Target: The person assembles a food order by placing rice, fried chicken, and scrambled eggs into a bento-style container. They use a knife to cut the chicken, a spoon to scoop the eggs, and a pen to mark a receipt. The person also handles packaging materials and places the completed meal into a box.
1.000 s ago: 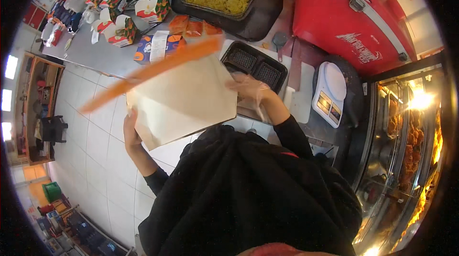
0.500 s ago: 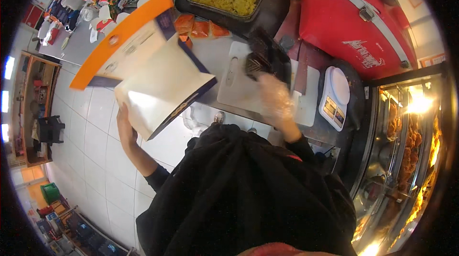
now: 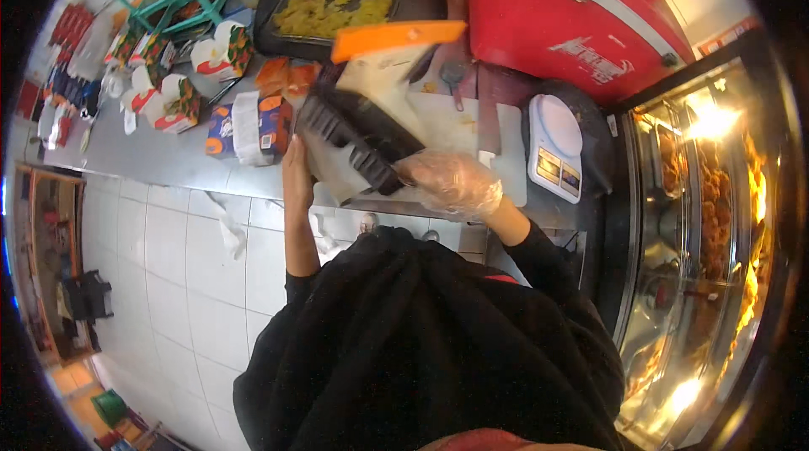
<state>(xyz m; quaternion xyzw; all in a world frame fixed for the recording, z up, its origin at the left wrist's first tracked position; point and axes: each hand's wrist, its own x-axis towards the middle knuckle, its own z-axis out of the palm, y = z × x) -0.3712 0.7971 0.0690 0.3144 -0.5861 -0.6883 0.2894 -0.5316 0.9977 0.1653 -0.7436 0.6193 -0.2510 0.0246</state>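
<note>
Above the steel counter (image 3: pixel 173 156)'s near edge, a tilted black compartment tray (image 3: pixel 358 137) lies across a cream-lined card carton (image 3: pixel 381 80) with an orange flap (image 3: pixel 400 36); the clear-gloved right hand (image 3: pixel 455 185) pinches the tray's near end, fingers closed; the left hand (image 3: pixel 297 171) is against the carton's side, how tightly its fingers close I cannot tell; a steady carton and leveller tray would help.

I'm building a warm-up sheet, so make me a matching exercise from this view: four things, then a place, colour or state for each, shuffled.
1. Right hand
2. Scale
3. Knife
4. Cooler

A. White, right of the board
B. Red
C. Gloved, gripping the black tray
D. Lying partly over the board

Pairs: 1-C, 2-A, 3-D, 4-B
</note>
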